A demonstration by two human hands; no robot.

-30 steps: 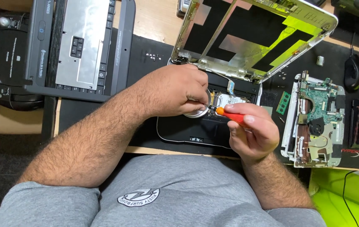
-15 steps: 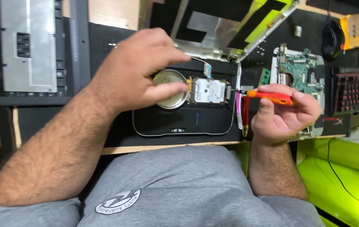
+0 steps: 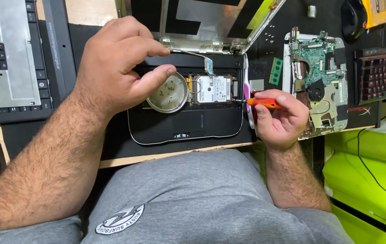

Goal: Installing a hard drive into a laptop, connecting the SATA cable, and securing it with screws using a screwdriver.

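Right hand (image 3: pixel 283 119) clamped on orange-handled screwdriver (image 3: pixel 261 103), tip at right edge of silver rectangular hard drive (image 3: pixel 214 89) seated in open black laptop base (image 3: pixel 186 124). Left hand (image 3: pixel 118 63), fingers loosely apart, thumb touching round metal dish (image 3: pixel 168 94). Judgement: keep driver square and pressed in, lest it slip.

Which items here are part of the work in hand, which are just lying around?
In use: left hand, round metal dish, hard drive, laptop base, right hand, orange screwdriver.
Lying about: green circuit board, memory stick, mouse, red-lit keyboard.
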